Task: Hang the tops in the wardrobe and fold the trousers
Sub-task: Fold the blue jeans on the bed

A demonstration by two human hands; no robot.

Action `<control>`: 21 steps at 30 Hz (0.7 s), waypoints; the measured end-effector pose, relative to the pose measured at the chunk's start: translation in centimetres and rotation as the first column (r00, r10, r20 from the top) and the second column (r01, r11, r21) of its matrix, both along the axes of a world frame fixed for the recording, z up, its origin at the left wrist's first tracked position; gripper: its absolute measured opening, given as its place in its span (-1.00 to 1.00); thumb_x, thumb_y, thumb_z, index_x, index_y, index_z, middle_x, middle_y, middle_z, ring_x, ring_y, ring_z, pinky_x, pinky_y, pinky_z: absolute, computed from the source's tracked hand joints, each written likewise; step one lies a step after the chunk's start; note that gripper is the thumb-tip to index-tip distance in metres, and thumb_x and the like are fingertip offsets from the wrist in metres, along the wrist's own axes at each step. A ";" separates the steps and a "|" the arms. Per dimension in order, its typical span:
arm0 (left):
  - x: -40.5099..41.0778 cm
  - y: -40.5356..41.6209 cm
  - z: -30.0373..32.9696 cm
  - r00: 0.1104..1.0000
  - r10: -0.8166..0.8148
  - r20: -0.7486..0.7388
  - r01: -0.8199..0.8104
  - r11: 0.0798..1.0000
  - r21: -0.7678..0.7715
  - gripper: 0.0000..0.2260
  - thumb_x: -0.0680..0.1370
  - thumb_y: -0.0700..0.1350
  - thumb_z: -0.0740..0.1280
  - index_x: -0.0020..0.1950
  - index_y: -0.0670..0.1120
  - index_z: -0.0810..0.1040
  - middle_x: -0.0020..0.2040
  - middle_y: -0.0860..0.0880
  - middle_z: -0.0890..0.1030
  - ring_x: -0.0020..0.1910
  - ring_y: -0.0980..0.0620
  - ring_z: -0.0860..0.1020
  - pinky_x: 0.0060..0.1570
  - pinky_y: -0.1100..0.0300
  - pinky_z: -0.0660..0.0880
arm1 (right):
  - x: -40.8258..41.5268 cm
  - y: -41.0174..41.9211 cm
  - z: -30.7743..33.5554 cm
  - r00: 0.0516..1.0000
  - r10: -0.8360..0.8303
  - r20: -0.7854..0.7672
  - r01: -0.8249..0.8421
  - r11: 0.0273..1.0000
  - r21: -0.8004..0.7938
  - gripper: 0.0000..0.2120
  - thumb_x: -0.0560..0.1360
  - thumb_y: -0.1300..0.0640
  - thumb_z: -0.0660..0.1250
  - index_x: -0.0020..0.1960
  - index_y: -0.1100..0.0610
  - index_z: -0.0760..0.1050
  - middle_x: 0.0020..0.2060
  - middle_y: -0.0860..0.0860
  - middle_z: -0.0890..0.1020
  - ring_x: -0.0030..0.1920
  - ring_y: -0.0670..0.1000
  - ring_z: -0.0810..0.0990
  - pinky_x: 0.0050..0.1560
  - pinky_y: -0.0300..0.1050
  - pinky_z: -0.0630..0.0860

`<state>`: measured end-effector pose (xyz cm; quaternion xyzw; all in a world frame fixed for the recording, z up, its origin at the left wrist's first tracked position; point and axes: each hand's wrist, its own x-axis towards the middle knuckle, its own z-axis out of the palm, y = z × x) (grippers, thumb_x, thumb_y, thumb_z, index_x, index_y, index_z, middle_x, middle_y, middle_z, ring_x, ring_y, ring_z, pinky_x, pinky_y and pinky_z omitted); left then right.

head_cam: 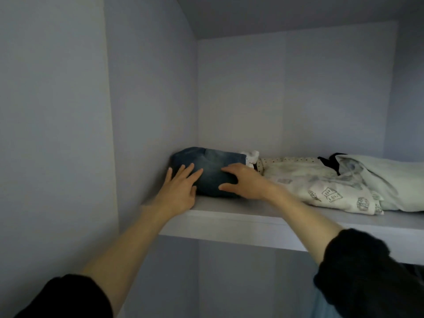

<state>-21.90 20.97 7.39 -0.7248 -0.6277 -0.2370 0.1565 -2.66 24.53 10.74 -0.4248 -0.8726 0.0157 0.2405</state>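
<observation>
Head view is showing a high wardrobe shelf (229,214), and the person is reaching up to it with both arms. The folded jeans (213,171) are lying in the shelf's corner, at about 9 o'clock from the frame centre. The left hand (180,190) is resting flat against the near left side of the bundle, fingers spread, gripping nothing. The right hand (243,181) is lying over its near right corner, fingers loosely curved around the denim but not closed. At 3 o'clock from the jeans, a pile of pale printed garments (321,189) is lying on the same shelf, touching them. I judge these trousers are folded and almost stored. No hanging tops are in sight, so I cannot say if that part is done.
</observation>
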 end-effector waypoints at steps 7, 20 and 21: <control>0.3 -0.5 0.2 0.992 0.009 0.123 0.014 0.982 -0.187 -0.52 0.66 -0.01 0.04 0.55 -0.02 -0.03 0.56 -0.06 -0.13 0.53 -0.07 -0.12 0.48 -0.04 -0.07 | -0.3 0.2 -1.1 0.992 -0.030 0.119 0.031 1.000 -0.005 -0.45 0.63 -0.08 0.05 0.55 0.04 -0.02 0.54 0.05 -0.02 0.53 0.04 -0.09 0.47 -0.07 -0.10; 6.4 -19.7 -7.0 0.894 0.082 0.441 -0.118 0.991 0.055 -0.57 0.60 -0.20 0.20 0.46 -0.13 0.26 0.42 -0.14 0.34 0.37 -0.07 0.34 0.22 0.36 0.18 | 2.7 -13.8 -7.9 0.870 0.368 -0.329 -0.359 0.929 0.091 -0.65 0.60 0.12 0.15 0.38 0.10 0.37 0.32 0.02 0.47 0.27 0.03 0.46 0.27 -0.12 0.36; 6.8 -21.0 -8.1 0.881 0.099 0.463 -0.136 0.990 0.047 -0.58 0.59 -0.21 0.21 0.46 -0.13 0.27 0.41 -0.15 0.36 0.37 -0.08 0.35 0.23 0.33 0.20 | 2.4 -14.8 -9.4 0.864 0.373 -0.339 -0.379 0.924 0.051 -0.66 0.59 0.14 0.16 0.36 0.11 0.40 0.28 0.03 0.51 0.23 0.05 0.50 0.25 -0.09 0.40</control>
